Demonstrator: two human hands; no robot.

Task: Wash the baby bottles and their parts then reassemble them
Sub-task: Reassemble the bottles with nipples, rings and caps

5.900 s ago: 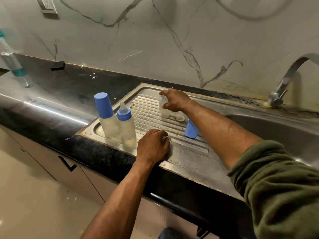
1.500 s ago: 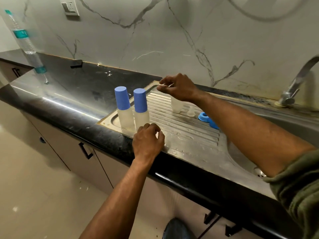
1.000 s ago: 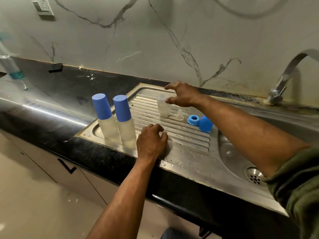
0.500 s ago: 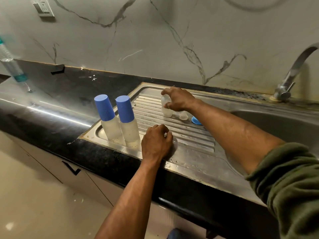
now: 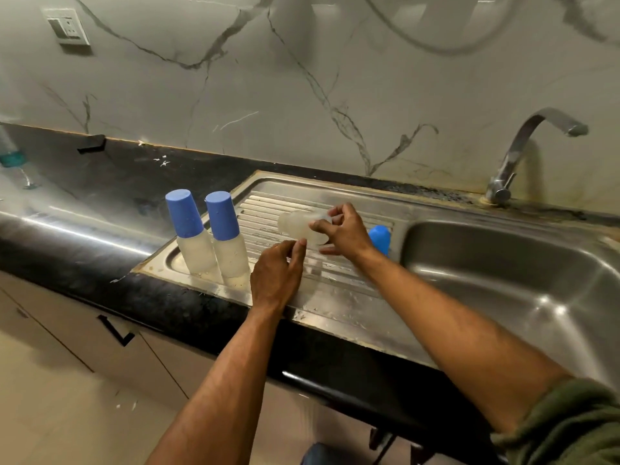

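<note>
Right hand [image 5: 342,229] is now gripping the clear bottle body [image 5: 298,224] and holding it tilted above the ribbed drainboard [image 5: 268,209]; half a second ago it stood there upright. Left hand [image 5: 276,275], lifted off the drainboard edge, is reaching toward it, fingers loosely curled, holding nothing. Two capped bottles [image 5: 214,236] are staying put at left; blue cap [image 5: 380,237] is sitting behind the right wrist.

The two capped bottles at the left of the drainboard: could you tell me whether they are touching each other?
Cannot tell. In the head view the left capped bottle and right capped bottle have caps plainly apart, but their bodies overlap lower down, hiding any contact or gap.
</note>
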